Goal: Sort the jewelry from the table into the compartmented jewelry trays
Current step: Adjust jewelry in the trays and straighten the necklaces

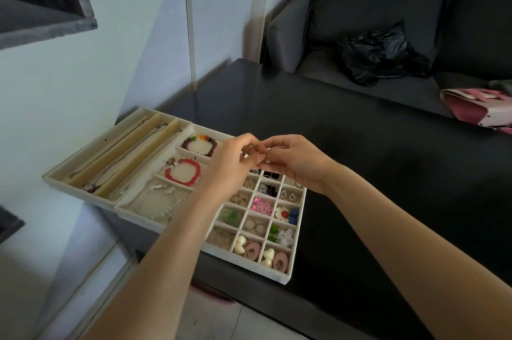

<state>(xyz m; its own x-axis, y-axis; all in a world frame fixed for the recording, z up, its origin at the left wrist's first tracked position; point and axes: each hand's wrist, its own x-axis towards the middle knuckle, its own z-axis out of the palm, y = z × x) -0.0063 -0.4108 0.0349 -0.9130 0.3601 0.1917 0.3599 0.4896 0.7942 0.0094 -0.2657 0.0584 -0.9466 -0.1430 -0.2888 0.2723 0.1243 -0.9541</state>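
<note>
Three cream jewelry trays lie side by side at the left end of the black table (360,151). The grid tray (293,262) holds earrings, rings and charms in small squares. The middle tray (133,208) holds a red bead bracelet (182,172), a multicolour bead bracelet (201,142) and a white bead bracelet (155,201). The long tray (69,158) holds thin chains. My left hand (231,165) and my right hand (293,160) meet fingertip to fingertip above the grid tray's far end, pinching a tiny pale piece of jewelry (261,156), mostly hidden by the fingers.
A dark grey sofa (360,7) stands behind the table with a black plastic bag (379,54) on its seat. A pink and white handbag (482,109) sits at the table's right far edge. A white wall is at the left.
</note>
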